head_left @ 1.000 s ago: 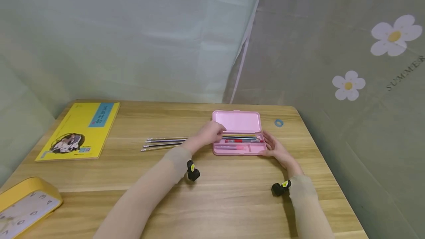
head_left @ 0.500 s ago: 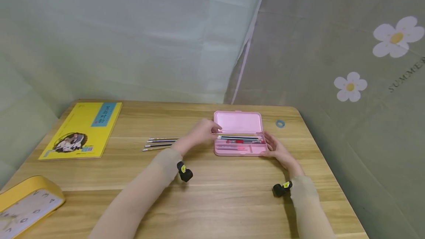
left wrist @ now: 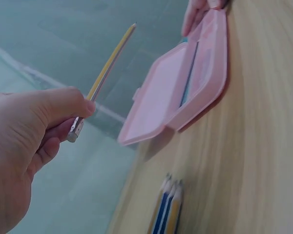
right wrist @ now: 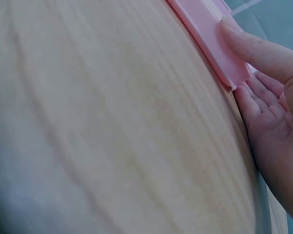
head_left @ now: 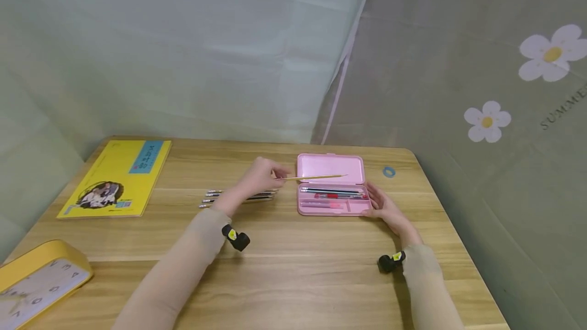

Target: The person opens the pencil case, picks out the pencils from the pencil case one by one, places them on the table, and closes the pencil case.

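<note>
My left hand [head_left: 259, 175] pinches a yellow pencil [head_left: 316, 177] near its eraser end, between thumb and fingers. The pencil is in the air, its tip pointing right across the raised lid of a pink pencil case [head_left: 355, 208]. Inside the case lie dark pencils [head_left: 330, 190], a red pen [head_left: 326, 196] and a pink-tipped clear pen [head_left: 323, 204]. My right hand [head_left: 387, 213] holds the case's right end; in the right wrist view its thumb [right wrist: 259, 51] presses the front wall and the fingers lie past the end. Several pencils [left wrist: 167, 207] lie on the table below my left hand.
A yellow book [head_left: 110, 180] lies at the table's far left, with a yellow clock [head_left: 50, 269] nearer the front. A blue ring [head_left: 389, 172] sits right of the case. Curtains hang behind and at the right side of the table [head_left: 298, 279].
My left hand has moved left and up from the case, bringing the yellow pencil out of it and over the lid. The right hand has stayed on the case.
</note>
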A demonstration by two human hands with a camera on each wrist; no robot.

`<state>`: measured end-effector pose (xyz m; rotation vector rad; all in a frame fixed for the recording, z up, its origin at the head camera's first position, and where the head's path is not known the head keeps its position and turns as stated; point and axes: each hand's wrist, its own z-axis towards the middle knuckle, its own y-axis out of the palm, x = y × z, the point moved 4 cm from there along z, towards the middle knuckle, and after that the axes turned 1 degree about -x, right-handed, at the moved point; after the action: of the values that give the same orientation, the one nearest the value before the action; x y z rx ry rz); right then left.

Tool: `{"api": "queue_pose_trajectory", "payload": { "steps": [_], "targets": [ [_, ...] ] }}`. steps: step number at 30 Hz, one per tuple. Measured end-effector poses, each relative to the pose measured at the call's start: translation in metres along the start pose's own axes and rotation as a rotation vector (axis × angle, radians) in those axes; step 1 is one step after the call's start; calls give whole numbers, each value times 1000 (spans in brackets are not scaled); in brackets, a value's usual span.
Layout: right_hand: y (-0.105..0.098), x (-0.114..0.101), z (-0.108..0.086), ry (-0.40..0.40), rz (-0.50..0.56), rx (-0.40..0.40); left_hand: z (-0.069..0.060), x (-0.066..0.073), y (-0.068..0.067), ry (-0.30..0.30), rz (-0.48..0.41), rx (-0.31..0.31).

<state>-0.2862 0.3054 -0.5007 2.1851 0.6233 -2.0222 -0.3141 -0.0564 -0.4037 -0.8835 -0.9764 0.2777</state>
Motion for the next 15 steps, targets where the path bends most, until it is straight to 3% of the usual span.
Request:
{"api": "queue_pose_trajectory", "payload": {
  "steps": [11, 15],
  "targets": [
    [-1, -1, -1, -13, -9, 2, -43, -26, -31, 63, -5, 115],
    [-1, 1, 0, -20, 6, -8, -62, -39, -38, 41, 11, 121]
  ]
}}
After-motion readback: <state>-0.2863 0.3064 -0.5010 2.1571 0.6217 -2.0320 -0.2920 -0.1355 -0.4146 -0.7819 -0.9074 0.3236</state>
